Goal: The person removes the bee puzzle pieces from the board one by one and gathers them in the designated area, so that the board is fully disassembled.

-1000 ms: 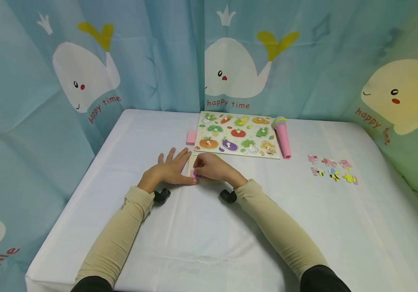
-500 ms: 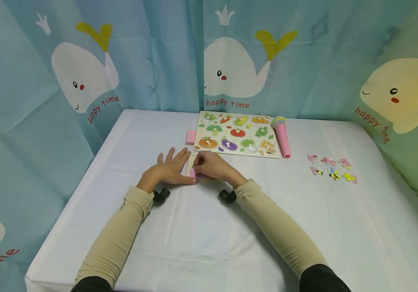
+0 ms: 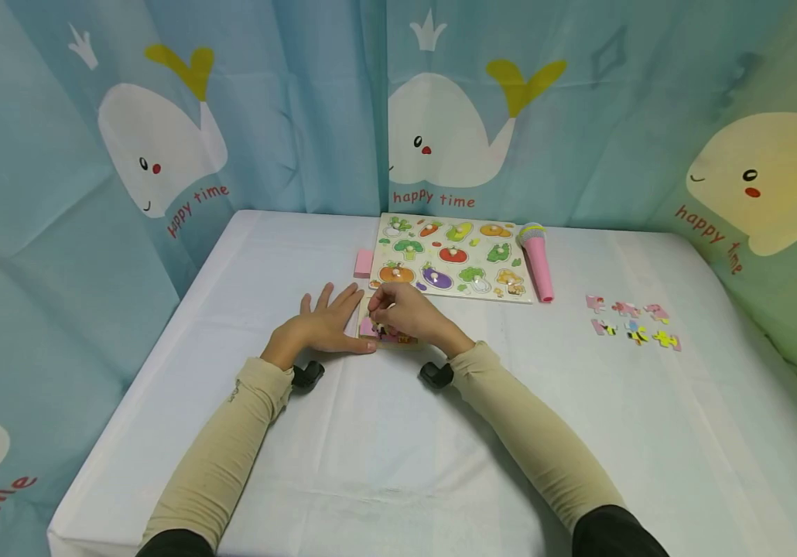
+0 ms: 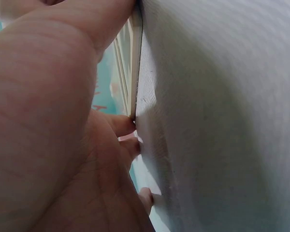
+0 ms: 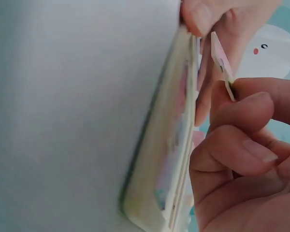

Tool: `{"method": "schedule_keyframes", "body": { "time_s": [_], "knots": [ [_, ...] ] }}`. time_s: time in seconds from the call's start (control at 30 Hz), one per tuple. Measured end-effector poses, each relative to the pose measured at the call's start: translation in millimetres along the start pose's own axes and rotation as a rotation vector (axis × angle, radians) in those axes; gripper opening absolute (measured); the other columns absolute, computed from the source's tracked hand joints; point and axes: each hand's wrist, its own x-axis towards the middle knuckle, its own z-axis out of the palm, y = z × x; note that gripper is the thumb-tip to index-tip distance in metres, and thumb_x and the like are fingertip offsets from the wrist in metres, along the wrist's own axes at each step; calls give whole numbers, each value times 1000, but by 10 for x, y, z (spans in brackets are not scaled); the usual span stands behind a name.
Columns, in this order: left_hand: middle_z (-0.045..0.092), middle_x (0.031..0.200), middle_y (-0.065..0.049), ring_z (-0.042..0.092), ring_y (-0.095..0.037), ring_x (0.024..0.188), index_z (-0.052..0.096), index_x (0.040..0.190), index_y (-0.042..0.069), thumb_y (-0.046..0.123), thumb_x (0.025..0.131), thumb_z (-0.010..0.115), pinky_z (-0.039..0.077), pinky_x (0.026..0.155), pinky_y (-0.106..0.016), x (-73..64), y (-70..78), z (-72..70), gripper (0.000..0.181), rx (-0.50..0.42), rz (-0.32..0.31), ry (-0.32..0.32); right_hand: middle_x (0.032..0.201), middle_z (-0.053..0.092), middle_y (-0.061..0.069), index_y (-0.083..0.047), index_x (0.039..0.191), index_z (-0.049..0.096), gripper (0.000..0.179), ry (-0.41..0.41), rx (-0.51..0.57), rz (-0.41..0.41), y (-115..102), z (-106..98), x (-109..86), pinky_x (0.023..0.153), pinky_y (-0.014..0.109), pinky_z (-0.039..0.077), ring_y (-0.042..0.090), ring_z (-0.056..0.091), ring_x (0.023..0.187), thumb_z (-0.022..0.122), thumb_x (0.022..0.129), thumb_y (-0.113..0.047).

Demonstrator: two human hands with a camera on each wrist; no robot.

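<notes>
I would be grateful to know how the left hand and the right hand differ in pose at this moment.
The left hand has its fingers spread, while the right hand has curled fingers. The left hand lies beside the small puzzle board; the right hand is above it, pinching a puzzle piece. Both are bare, emerging from beige sleeves.

6 loose jigsaw pieces (image 3: 637, 333) | 1 pinched piece (image 5: 221, 59) | 1 tray (image 5: 142, 205) | 1 pegboard (image 3: 480, 257) | 1 microphone (image 3: 539, 267) | 1 block (image 3: 364, 264)
</notes>
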Motion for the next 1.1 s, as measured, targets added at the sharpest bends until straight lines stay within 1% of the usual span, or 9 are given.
{"method": "schedule_keyframes", "body": {
  "time_s": [0.1,0.17,0.23,0.4,0.53,0.63,0.77,0.87,1.1],
  "knots": [
    [-10,180,-2,-19,-40,161,1,174,17,71,94,66,-11,121,-71,40,-22,24,116,-2,-1,3,98,68,10,-1,104,68,3,9,25,-14,0,-39,-19,67,29,49,18,59,77,66,102,-1],
    [-10,180,-2,-19,-40,161,2,174,17,72,94,66,-11,121,-72,49,-32,34,117,-2,-3,7,99,69,9,0,105,68,4,18,12,-17,7,-64,-30,71,28,50,17,60,83,67,103,-3],
    [-10,180,-1,-19,-41,161,1,174,17,73,93,66,-11,121,-72,55,-41,42,118,3,-10,7,99,69,9,0,106,68,5,22,3,-16,14,-92,-51,71,28,50,17,60,83,67,103,-4],
    [-8,180,-3,-17,-42,161,2,174,15,74,93,65,-10,121,-72,58,-56,58,118,7,-11,9,98,69,10,0,105,69,5,39,21,-3,30,-178,-130,62,28,47,16,55,72,65,103,-3],
    [-7,180,-4,-16,-41,161,2,174,14,73,94,65,-10,121,-72,46,-59,52,118,2,-7,16,96,67,11,0,105,69,5,49,47,4,36,-251,-199,59,27,45,16,51,66,64,104,-3],
    [-6,180,-6,-15,-42,161,4,174,13,70,95,66,-10,121,-72,-22,-7,4,116,-9,3,17,96,67,12,0,106,68,5,64,46,5,34,-332,-265,59,27,45,16,52,66,65,104,-3],
    [-5,180,-8,-14,-43,161,6,173,10,68,95,67,-9,122,-71,-82,61,-39,115,-19,18,11,98,67,12,1,108,68,6,86,41,14,50,-465,-358,64,32,48,18,55,70,65,104,-4],
    [-6,180,-8,-15,-42,161,5,174,11,68,94,66,-9,122,-70,-60,56,-26,115,-14,16,7,98,66,13,2,108,68,8,99,49,25,72,-544,-411,64,33,48,20,55,71,66,104,-4],
    [-6,180,-10,-16,-42,161,4,173,10,68,94,66,-10,122,-70,-53,54,-26,116,-11,7,5,98,67,12,0,109,69,9,144,43,55,121,-692,-510,63,28,47,18,57,71,67,104,-7]
  ]
}}
